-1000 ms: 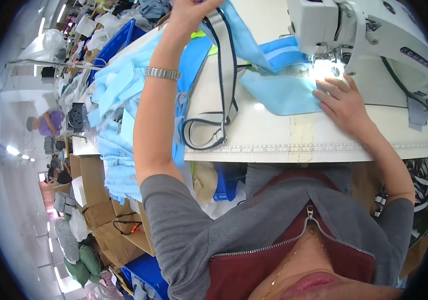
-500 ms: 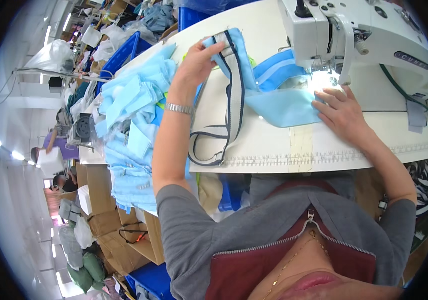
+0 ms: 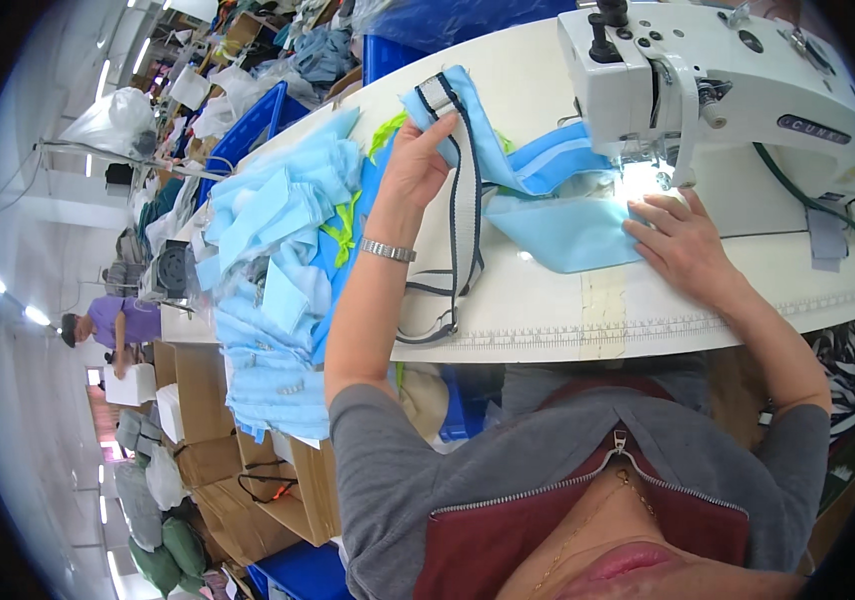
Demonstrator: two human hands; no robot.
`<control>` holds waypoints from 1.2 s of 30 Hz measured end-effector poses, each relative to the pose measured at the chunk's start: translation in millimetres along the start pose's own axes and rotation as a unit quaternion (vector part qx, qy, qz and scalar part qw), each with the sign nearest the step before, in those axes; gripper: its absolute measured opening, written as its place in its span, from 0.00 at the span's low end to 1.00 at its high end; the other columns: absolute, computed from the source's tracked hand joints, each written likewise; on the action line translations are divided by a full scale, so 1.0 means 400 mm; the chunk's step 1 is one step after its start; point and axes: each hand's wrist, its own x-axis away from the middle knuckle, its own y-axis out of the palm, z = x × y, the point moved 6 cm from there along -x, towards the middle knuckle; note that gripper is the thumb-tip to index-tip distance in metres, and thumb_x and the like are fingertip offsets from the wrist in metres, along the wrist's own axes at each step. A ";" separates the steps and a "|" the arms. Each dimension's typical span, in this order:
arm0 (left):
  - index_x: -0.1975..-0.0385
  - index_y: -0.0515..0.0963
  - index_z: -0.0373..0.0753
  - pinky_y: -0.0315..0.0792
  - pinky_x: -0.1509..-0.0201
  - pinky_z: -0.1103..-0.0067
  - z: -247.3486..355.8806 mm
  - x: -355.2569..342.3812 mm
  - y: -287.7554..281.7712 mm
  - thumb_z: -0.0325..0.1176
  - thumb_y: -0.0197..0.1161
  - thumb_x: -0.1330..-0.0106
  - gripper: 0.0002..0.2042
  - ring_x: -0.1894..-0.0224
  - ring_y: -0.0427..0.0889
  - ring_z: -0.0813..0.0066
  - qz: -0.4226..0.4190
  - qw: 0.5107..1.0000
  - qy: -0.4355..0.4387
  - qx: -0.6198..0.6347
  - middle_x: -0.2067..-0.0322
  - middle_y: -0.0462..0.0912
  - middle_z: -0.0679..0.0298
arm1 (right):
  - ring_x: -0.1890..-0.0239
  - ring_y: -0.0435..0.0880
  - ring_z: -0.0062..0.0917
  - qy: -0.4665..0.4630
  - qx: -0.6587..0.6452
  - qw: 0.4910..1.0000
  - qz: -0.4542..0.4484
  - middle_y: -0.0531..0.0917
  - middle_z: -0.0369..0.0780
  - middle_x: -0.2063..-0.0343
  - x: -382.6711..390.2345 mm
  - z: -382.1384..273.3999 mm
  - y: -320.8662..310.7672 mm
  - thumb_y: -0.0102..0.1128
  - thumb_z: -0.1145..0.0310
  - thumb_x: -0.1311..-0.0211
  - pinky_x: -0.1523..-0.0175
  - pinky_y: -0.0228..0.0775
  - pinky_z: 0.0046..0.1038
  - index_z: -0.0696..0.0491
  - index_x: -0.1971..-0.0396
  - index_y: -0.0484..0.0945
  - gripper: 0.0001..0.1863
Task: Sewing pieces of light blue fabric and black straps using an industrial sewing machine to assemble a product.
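Observation:
My left hand (image 3: 416,168) is closed on the navy-edged white webbing strap (image 3: 466,229) and a long light-blue fabric strip (image 3: 482,130) along it, thumb on top. The strap hangs in a loop with a metal slider on the white sewing table (image 3: 508,330). Beside the lit needle area of the white sewing machine (image 3: 688,90), my right hand (image 3: 685,250) lies with fingers spread on the edge of a pale-blue fabric piece (image 3: 553,235). A darker blue striped band (image 3: 558,160) leads to the presser foot; exactly what sits under it is hidden by glare.
Left on the table lies a heap of pale-blue pieces (image 3: 278,230) with lime strips (image 3: 341,230). Blue bins (image 3: 398,55) stand behind, cardboard boxes (image 3: 203,390) at left below. A green cable (image 3: 788,180) runs by the machine. A co-worker (image 3: 118,320) in purple is at far left.
My left hand has come down from the upper edge, drawing the strap and strip nearer. My right hand stays by the needle area. The view has shifted slightly; the co-worker has moved.

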 end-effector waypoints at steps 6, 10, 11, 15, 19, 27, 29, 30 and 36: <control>0.58 0.78 0.36 0.79 0.59 0.77 0.044 -0.069 -0.019 0.21 0.64 0.41 0.11 0.63 0.83 0.73 0.051 0.993 0.078 -0.070 0.63 0.83 0.63 | 0.45 0.73 0.27 -0.013 -0.006 1.000 0.007 0.78 0.36 0.51 -0.008 -0.007 -0.013 0.65 0.68 0.50 0.40 0.59 0.37 0.50 0.58 0.79 0.17; 0.61 0.79 0.34 0.79 0.61 0.78 0.054 -0.100 0.014 0.19 0.64 0.44 0.11 0.65 0.83 0.73 0.065 0.985 0.118 -0.107 0.65 0.84 0.61 | 0.45 0.72 0.27 -0.001 -0.007 1.000 0.018 0.78 0.35 0.51 0.009 -0.002 -0.002 0.64 0.67 0.50 0.39 0.58 0.39 0.50 0.58 0.79 0.16; 0.60 0.79 0.34 0.79 0.61 0.78 0.052 -0.104 0.018 0.19 0.65 0.44 0.11 0.65 0.83 0.73 0.074 0.983 0.130 -0.107 0.65 0.84 0.61 | 0.45 0.72 0.27 0.000 -0.008 1.000 0.017 0.78 0.35 0.51 0.007 -0.006 0.000 0.64 0.67 0.49 0.38 0.57 0.39 0.50 0.58 0.79 0.16; 0.60 0.79 0.33 0.78 0.59 0.78 0.055 -0.090 0.019 0.18 0.66 0.46 0.13 0.65 0.83 0.73 0.082 0.983 0.116 -0.118 0.65 0.83 0.61 | 0.45 0.73 0.27 -0.004 -0.021 1.000 0.019 0.78 0.34 0.50 0.005 -0.015 -0.002 0.63 0.66 0.47 0.37 0.56 0.41 0.49 0.58 0.79 0.15; 0.63 0.80 0.35 0.74 0.65 0.78 0.117 0.014 0.082 0.22 0.68 0.47 0.11 0.70 0.79 0.74 0.192 0.876 0.315 -0.311 0.68 0.83 0.63 | 0.45 0.74 0.27 0.008 -0.005 1.000 -0.002 0.78 0.35 0.49 0.011 -0.005 0.008 0.59 0.65 0.43 0.33 0.51 0.42 0.47 0.57 0.79 0.13; 0.61 0.81 0.39 0.71 0.66 0.81 -0.048 0.322 0.396 0.23 0.62 0.58 0.19 0.69 0.75 0.72 -0.100 0.519 0.583 -0.617 0.64 0.79 0.64 | 0.46 0.75 0.27 0.011 -0.027 1.000 0.001 0.80 0.36 0.54 0.002 0.000 -0.008 0.61 0.65 0.45 0.33 0.52 0.43 0.48 0.60 0.81 0.12; 0.62 0.80 0.38 0.71 0.67 0.81 -0.084 0.314 0.421 0.25 0.61 0.58 0.18 0.68 0.75 0.73 -0.142 0.509 0.569 -0.630 0.64 0.79 0.65 | 0.46 0.75 0.28 0.019 -0.026 0.999 -0.011 0.80 0.37 0.55 -0.006 -0.003 -0.010 0.61 0.65 0.45 0.33 0.51 0.43 0.49 0.62 0.81 0.11; 0.63 0.80 0.38 0.71 0.67 0.81 -0.101 0.298 0.429 0.25 0.60 0.58 0.17 0.68 0.74 0.74 -0.144 0.512 0.538 -0.654 0.64 0.79 0.65 | 0.46 0.75 0.28 0.023 -0.021 0.998 -0.054 0.80 0.37 0.55 -0.012 -0.003 -0.006 0.61 0.64 0.45 0.32 0.50 0.44 0.49 0.62 0.81 0.11; 0.62 0.77 0.38 0.72 0.67 0.75 -0.206 0.252 0.399 0.23 0.58 0.53 0.15 0.67 0.76 0.67 -0.169 0.587 0.433 -0.663 0.64 0.80 0.63 | 0.45 0.74 0.27 0.027 -0.013 0.999 -0.027 0.81 0.38 0.55 0.005 0.005 0.018 0.59 0.62 0.42 0.31 0.46 0.45 0.47 0.63 0.82 0.10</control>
